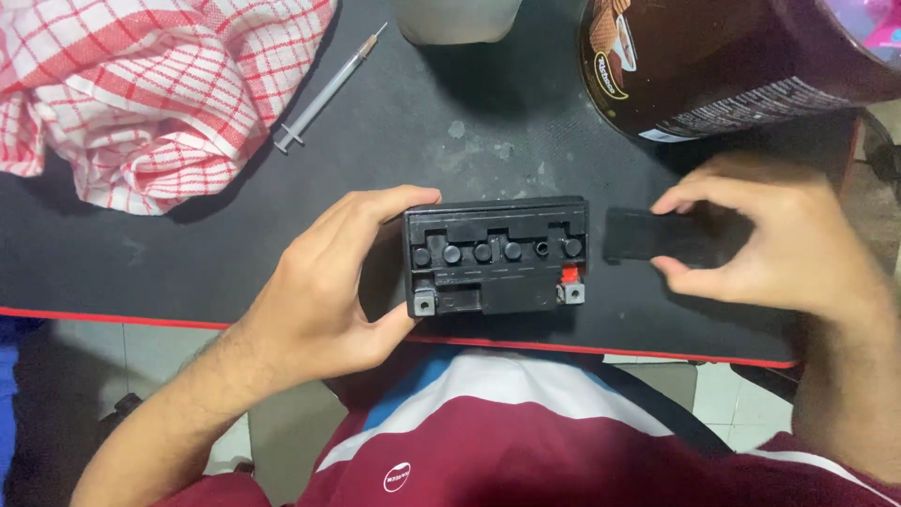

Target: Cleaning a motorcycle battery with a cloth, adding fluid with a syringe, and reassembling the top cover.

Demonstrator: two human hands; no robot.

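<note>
A small black battery [496,255] stands on the black mat [188,253] near the mat's front edge. Its top shows a row of round caps, two metal terminals and a red mark at the right terminal. My left hand [333,282] grips the battery's left end, fingers behind it and thumb at the front corner. My right hand [779,239] holds a flat black strip [657,235] between thumb and fingers, just to the right of the battery and apart from it.
A red-and-white checked cloth [150,89] lies at the back left. A clear syringe [328,86] rests beside it. A whitish container [457,19] and a large dark brown tub [713,61] stand at the back. The mat's red front edge [141,317] runs close to my body.
</note>
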